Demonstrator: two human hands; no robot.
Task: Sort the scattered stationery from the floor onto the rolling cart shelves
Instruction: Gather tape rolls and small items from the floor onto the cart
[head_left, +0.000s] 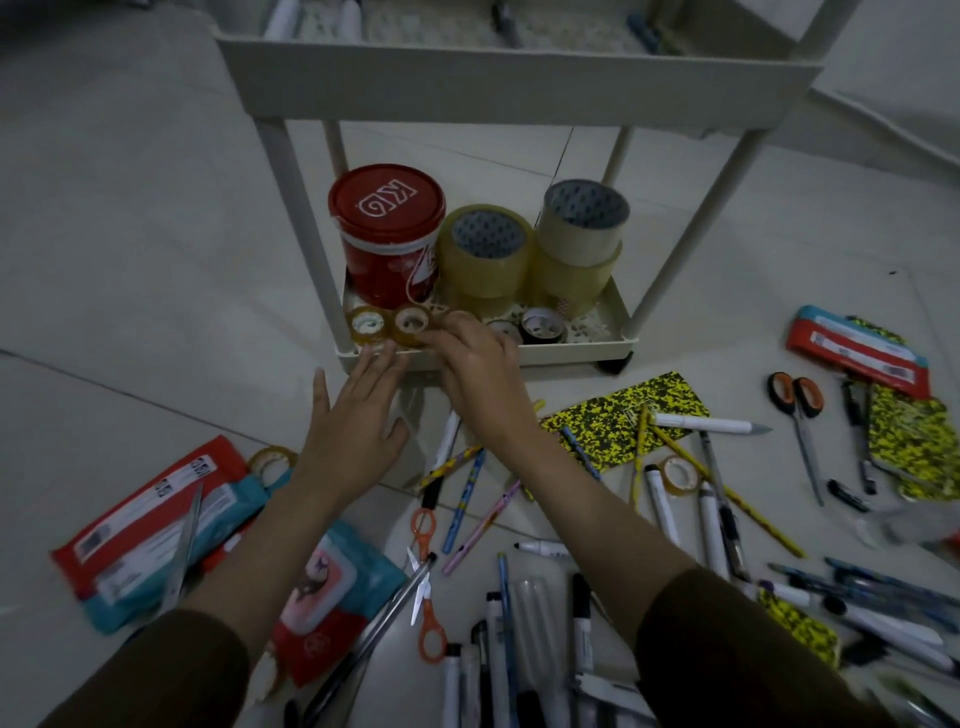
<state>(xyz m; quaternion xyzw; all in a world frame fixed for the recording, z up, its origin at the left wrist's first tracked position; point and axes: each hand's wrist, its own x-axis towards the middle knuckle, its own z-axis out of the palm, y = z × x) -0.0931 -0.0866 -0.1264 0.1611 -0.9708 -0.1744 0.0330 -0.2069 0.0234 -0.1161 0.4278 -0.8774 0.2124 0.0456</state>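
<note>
Right grip (467, 358): fingers curled down over the front rim of the bottom cart shelf (571, 349), apparently pinching a small clear tape roll (453, 318) mostly hidden under the fingertips; judged to be setting it in line with two small tape rolls (387, 326) already at the shelf's front left edge, so like sits with like. Left grip (358, 410): released, fingers straight and spread, fingertips at the shelf rim just below those rolls; probably steadying or guarding them from rolling off; contact with the rim cannot be confirmed. Behind, centre frame: red lidded tub (387, 234), wide clear packing tape rolls (485, 254) stacked beside it, dark small rolls (540, 326) at front right; shelf evidently reserved for tape. Floor, lower half of frame: markers and pens (545, 649), orange-handled scissors (795, 400), yellow-black speckled notebook (623, 410), red-blue packets (156, 525), loose tape rolls (678, 475) still unsorted; task judged early.
</note>
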